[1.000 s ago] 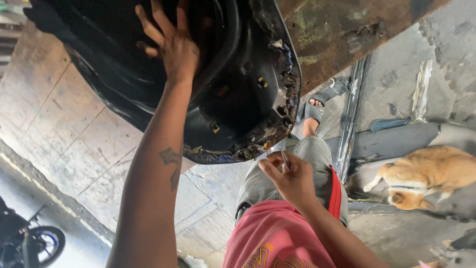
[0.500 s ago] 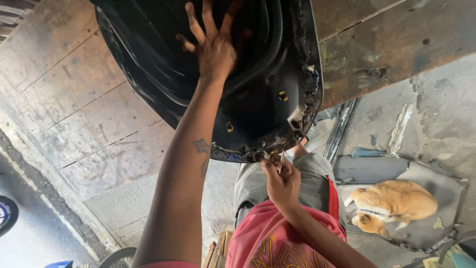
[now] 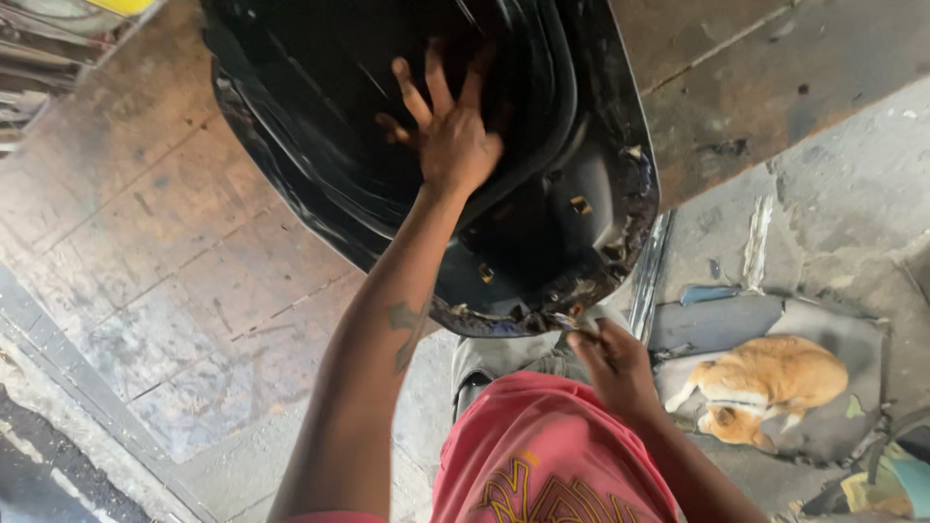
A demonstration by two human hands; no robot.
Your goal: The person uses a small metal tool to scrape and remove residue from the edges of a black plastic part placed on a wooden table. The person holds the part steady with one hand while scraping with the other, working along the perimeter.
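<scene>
Above your lap, the black plastic scooter panel (image 3: pixel 542 194) stands tilted. Your left hand (image 3: pixel 448 136) presses flat inside it, fingers spread, arm outstretched. Your right hand (image 3: pixel 608 360) pinches its broken lower edge.

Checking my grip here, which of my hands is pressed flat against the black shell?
Your left hand, fingers spread flat inside the black shell. Your right hand only pinches at its ragged lower edge.
</scene>
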